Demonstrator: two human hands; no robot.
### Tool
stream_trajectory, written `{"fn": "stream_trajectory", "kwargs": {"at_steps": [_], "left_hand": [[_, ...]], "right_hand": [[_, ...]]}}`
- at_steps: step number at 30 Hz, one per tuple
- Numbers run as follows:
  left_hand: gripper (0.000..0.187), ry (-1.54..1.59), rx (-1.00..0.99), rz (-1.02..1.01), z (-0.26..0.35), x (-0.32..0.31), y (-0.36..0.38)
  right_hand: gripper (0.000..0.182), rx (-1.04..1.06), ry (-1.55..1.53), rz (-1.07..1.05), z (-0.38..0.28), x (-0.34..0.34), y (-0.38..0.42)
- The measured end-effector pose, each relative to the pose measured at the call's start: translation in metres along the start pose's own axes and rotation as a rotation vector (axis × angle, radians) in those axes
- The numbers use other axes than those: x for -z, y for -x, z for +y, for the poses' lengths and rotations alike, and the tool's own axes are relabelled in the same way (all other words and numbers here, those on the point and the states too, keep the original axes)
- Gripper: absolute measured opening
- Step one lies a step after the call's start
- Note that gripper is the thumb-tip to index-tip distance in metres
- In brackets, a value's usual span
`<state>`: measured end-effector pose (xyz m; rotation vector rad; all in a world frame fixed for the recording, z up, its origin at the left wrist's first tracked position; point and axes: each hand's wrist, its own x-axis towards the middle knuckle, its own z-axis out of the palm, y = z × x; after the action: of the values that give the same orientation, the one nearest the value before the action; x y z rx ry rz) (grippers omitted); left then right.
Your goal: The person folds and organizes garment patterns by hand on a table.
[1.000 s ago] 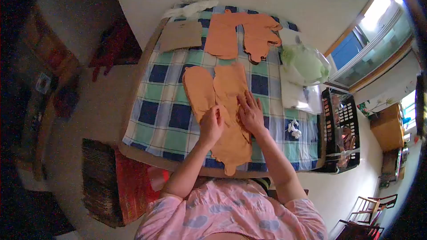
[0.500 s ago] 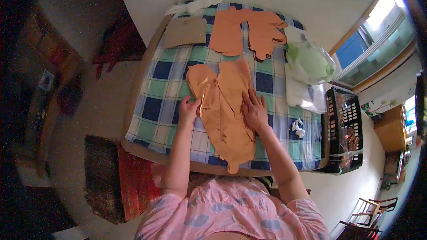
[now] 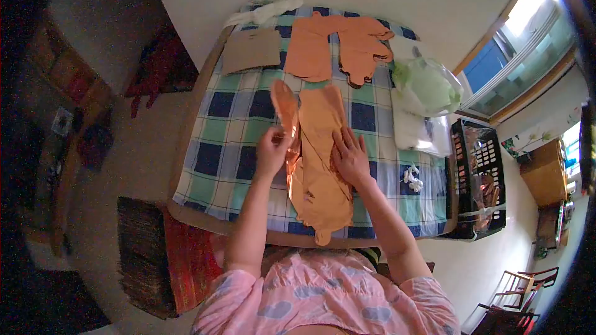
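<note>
A shiny copper-coloured foil piece lies on the checked cloth in front of me, its rounded tab near the front edge. My left hand pinches its left edge, where a narrow flap stands raised and folded inward. My right hand rests with fingers spread on the right side of the foil. Beyond it lie more flat copper-coloured foil pieces, and to their left a brown cardboard sheet.
White cloth or plastic lies at the back left. On the right are a greenish plastic bag, clear plastic packaging, and small white scraps. A black basket stands beside the table's right edge.
My left hand has moved slightly right and up, lifting the foil's left part and folding it inward. My right hand stays on the foil, shifted slightly left in view.
</note>
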<state>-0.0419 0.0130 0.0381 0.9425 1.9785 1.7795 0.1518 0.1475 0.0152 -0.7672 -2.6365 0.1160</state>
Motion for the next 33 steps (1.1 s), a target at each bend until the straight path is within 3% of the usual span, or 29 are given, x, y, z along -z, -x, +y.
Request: {"fn": "stream_trajectory", "kwargs": {"at_steps": [6,9,13,16,19,23,26,29,33], "left_hand": [[0.014,-0.113,-0.213,-0.153,0.023,-0.053,0.008],[0.012,-0.159,-0.305,-0.066,-0.005,-0.066,0.0],[0.031,-0.667,-0.534,-0.078,-0.027,-0.051,-0.002],[0.049,-0.779,-0.477,-0.21,-0.026,-0.057,0.009],[0.053,-0.895,-0.41,-0.234,-0.018,-0.062,0.015],[0.055,-0.952,-0.391,-0.197,-0.021,-0.067,0.019],[0.056,-0.933,-0.377,-0.201,-0.02,-0.067,0.019],[0.056,-0.898,-0.376,-0.211,-0.018,-0.067,0.018],[0.055,-0.904,-0.372,-0.253,-0.012,-0.063,0.02]], "right_hand": [[0.044,-0.01,-0.015,-0.013,-0.001,0.003,-0.002],[0.044,-0.015,-0.013,-0.014,-0.001,0.004,-0.003],[0.045,-0.019,-0.054,-0.012,-0.003,0.006,-0.002],[0.045,-0.033,-0.035,-0.028,-0.004,0.006,-0.003],[0.045,-0.027,-0.019,-0.038,-0.004,0.007,-0.003],[0.046,-0.003,-0.02,-0.027,-0.002,0.006,-0.003],[0.046,-0.082,-0.195,-0.019,0.001,0.007,-0.005],[0.047,-0.037,-0.229,0.087,0.008,0.0,-0.012],[0.048,0.012,-0.195,-0.021,0.01,-0.01,-0.025]]}}
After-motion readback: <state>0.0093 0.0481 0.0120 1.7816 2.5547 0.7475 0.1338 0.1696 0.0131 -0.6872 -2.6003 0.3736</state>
